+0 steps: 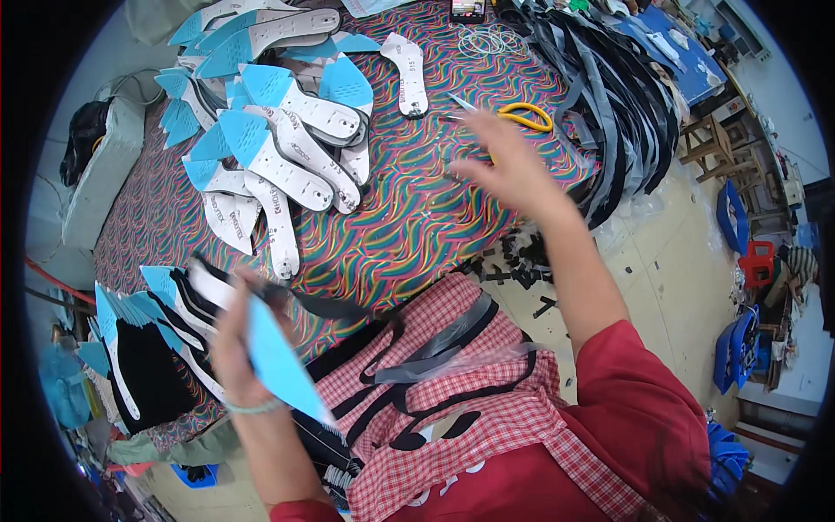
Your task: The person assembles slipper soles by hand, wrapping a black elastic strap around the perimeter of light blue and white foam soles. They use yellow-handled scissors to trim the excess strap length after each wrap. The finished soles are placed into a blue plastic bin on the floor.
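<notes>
Your L hand point(233, 348) pinched a blue-and-white insole point(278, 357), long axis slanting down R, while your R hand point(506, 163), fingers spread & apparently empty, was nearer the scissors point(506, 110) partly behind it, blades L, handles R, contact unclear.

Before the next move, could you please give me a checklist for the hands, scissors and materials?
1. Left hand holding the blue piece: ok.
2. Right hand clear of the scissors: cannot tell; it overlaps them in view.
3. Scissors closed: not ok; blades look spread.
4. Blue-and-white pile on the table: ok.
5. Black strips fully on the table: not ok; some hang over the edge.
</notes>
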`<state>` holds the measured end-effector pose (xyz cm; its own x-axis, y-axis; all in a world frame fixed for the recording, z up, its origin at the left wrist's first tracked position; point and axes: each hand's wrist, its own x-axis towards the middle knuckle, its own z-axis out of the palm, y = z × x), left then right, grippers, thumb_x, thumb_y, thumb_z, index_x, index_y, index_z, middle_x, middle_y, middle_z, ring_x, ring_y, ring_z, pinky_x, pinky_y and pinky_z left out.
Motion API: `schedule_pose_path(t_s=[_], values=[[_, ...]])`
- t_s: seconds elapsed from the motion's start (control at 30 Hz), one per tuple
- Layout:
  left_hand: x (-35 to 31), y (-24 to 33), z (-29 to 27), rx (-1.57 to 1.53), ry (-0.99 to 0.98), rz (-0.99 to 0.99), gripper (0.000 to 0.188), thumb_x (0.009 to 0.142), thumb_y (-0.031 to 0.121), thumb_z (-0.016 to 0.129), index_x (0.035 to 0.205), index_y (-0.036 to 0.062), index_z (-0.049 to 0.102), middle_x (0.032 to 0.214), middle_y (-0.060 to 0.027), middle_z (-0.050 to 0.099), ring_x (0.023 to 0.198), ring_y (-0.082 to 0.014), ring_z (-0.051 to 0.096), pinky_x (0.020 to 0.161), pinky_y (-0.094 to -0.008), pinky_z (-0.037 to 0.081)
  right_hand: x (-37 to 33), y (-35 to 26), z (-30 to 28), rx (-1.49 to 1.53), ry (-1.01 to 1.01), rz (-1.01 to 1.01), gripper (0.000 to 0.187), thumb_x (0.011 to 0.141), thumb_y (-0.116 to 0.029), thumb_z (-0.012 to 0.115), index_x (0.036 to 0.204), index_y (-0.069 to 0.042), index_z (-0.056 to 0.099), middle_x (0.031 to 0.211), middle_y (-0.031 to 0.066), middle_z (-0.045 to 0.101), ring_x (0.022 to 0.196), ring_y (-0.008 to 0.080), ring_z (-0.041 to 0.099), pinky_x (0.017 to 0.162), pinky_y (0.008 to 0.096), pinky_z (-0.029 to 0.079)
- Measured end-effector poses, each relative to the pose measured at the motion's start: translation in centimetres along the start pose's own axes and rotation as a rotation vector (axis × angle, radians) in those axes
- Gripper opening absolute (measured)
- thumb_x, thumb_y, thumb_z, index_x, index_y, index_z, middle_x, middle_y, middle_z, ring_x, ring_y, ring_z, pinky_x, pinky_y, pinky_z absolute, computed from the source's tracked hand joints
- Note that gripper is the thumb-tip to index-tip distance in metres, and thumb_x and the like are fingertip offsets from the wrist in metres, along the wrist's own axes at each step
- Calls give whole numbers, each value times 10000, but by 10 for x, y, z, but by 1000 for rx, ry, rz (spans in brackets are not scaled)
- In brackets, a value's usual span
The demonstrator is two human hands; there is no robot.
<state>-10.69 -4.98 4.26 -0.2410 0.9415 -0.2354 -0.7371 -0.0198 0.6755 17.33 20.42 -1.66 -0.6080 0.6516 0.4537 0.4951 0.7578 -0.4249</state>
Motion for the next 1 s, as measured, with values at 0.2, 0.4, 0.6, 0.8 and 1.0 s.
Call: schedule_pose_path(t_s=[0.2, 0.4, 0.6, 0.8, 1.0], values=[[27, 111, 60, -58, -303, 507, 278, 965, 102, 464, 1163, -92, 479, 1023, -138, 559, 652, -99, 376, 526, -211, 370, -7, 57, -24, -187, -169, 343, 671, 752, -382, 734, 1288, -45, 511, 1213, 216, 522, 1152, 341, 510, 978, 400, 404], [44, -30, 33, 317, 394, 228, 213, 886, 105, 622, 1070, -3, 610, 997, -88, 643, 914, -156, 612, 841, -287, 468, -33, 58, -50, -77, -338, 483, 610, 755, -257, 725, 1279, -33, 506, 1087, 199, 571, 1012, 330, 571, 895, 387, 450], [27, -74, 7, 229, 279, 104, 192, 894, 119, 612, 1054, 14, 601, 936, -106, 657, 805, -166, 629, 723, -290, 515, -51, 60, -38, 454, -192, 607, 566, 839, -160, 658, 1325, 13, 424, 1051, 144, 597, 905, 181, 615, 791, 286, 489], [17, -56, -5, 51, 146, -12, 290, 908, 174, 593, 1152, 19, 578, 965, -101, 651, 798, -155, 634, 674, -280, 524, -97, -103, -16, 706, -637, 156, 779, 730, -260, 797, 1369, -82, 389, 1162, 132, 525, 1081, 254, 530, 912, 344, 424], [11, -57, -15, -195, 5, -149, 296, 952, 183, 509, 1206, 36, 552, 1001, -149, 625, 718, -142, 584, 468, -225, 468, -86, -133, 16, 708, -734, 194, 837, 734, -368, 764, 1401, -75, 352, 1287, 155, 484, 1169, 318, 486, 981, 381, 375]])
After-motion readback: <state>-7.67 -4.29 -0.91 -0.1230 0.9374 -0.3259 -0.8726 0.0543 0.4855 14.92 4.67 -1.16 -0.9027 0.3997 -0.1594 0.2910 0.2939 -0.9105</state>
